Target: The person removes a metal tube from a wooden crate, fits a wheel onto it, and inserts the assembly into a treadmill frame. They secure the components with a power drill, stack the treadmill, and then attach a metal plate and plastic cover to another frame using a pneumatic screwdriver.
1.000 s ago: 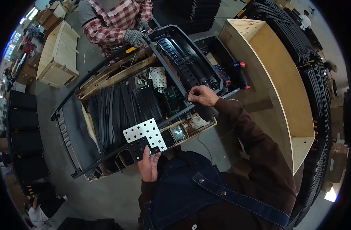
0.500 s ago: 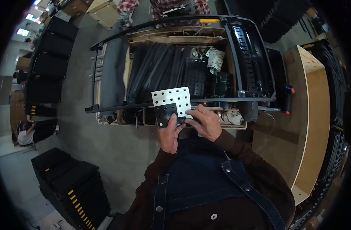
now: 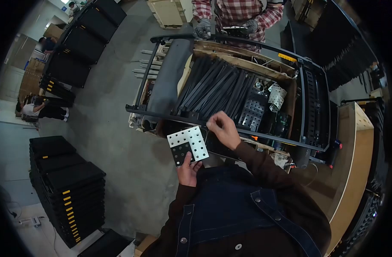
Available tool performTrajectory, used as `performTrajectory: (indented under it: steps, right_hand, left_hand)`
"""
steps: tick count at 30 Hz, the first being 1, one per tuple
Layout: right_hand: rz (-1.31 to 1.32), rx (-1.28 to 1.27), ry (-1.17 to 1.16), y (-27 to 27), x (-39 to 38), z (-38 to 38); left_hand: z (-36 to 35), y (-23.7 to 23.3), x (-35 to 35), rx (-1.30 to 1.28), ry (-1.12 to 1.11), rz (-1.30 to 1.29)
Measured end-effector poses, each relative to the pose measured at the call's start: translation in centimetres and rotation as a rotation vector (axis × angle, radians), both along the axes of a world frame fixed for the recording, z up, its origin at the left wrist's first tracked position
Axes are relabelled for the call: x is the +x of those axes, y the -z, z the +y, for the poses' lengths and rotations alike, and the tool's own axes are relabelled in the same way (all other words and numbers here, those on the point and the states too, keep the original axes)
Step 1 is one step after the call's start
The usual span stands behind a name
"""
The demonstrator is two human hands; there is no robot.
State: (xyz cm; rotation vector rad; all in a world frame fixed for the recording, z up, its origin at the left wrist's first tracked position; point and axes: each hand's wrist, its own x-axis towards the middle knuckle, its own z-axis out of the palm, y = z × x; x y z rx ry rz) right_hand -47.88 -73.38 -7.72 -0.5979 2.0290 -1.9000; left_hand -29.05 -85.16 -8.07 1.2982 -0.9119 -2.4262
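My left hand [image 3: 188, 173] grips a white perforated plate [image 3: 199, 143] with a smaller black perforated plate [image 3: 176, 156] lying over its lower left corner; the thumb presses on the black one. Apart from the plates, to their upper right, my right hand [image 3: 226, 132] has its fingers curled into a pinch beside the front bar of a black metal frame [image 3: 264, 139]. Whatever those fingertips hold, if anything, is too small to make out. The frame rests over a wooden crate [image 3: 290, 92] with many black metal strips [image 3: 217, 88] and a black perforated sheet [image 3: 252, 107].
Across the frame stands a co-worker in a checked shirt [image 3: 241, 15], with one gloved hand [image 3: 202, 29] on the far bar. A rolled white perforated sheet [image 3: 276, 96] lies in the crate. Stacked black panels [image 3: 65, 171] stand left; a wooden box [image 3: 354, 158] stands right.
My right hand has left the plates and moved up and right toward the frame's front bar. The left hand still holds both plates, now lower. The view has turned and shifted.
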Motion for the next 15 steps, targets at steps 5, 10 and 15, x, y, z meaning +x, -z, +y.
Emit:
performTrajectory:
  steps: [5,10,15]
  right_hand:
    - [-0.306,0.089,-0.090,2.5,-5.3,-5.4]
    - [-0.280,0.174,-0.070,3.7,-4.7,-6.3]
    - [0.040,0.461,-0.035,1.4,-3.8,-6.5]
  left_hand:
    - [-4.8,-0.4,0.8,-0.015,0.005,0.015]
    - [-8.3,-1.3,0.3,-0.074,0.099,0.052]
    - [-11.2,-1.6,-0.1,-0.062,0.131,0.107]
